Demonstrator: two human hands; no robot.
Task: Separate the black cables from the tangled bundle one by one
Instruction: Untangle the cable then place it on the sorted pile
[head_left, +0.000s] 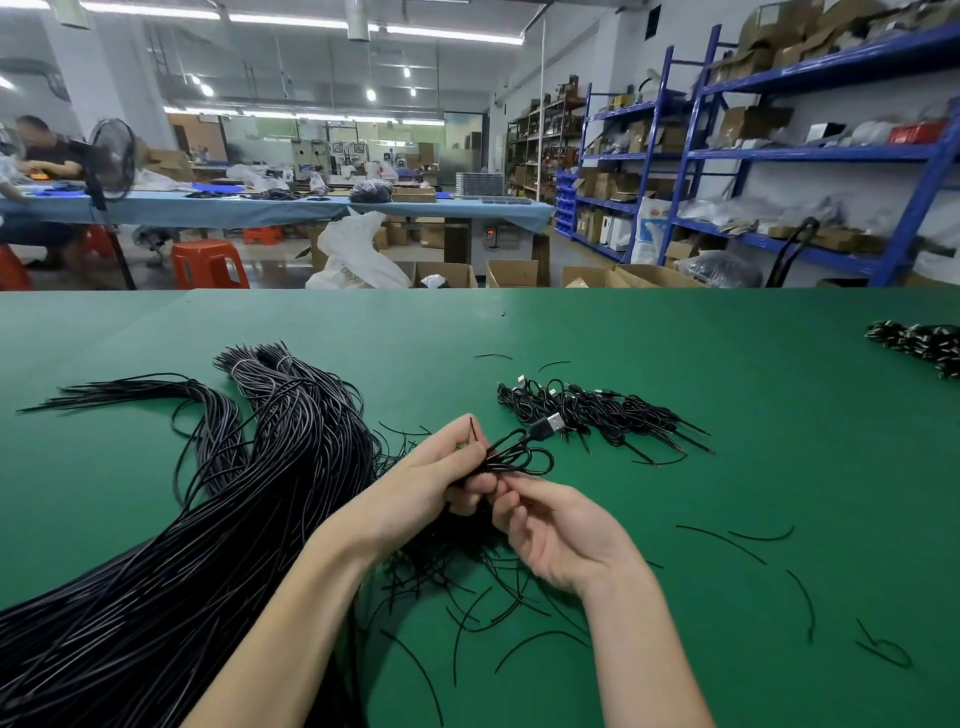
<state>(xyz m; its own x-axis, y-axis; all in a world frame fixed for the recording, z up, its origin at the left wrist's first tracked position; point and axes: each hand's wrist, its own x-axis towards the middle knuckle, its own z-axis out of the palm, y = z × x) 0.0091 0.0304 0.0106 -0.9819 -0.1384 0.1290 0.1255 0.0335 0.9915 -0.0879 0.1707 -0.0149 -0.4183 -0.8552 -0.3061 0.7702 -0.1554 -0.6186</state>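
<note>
A thick bundle of long black cables (171, 561) runs from the lower left up to tied ends at the table's middle left. My left hand (441, 467) grips a coiled black cable (524, 457) whose USB plug sticks out to the upper right. My right hand (550, 530) sits just below it, its fingertips pinching the same coil from underneath. Both hands hover above the green table (675, 338). A pile of coiled black cables (597, 410) lies just beyond my hands.
Short black tie strips (483, 613) litter the table under and right of my hands. Another heap of coiled cables (919, 343) lies at the far right edge. Beyond the table are cardboard boxes, blue shelving, red stools and a person seated at a far bench.
</note>
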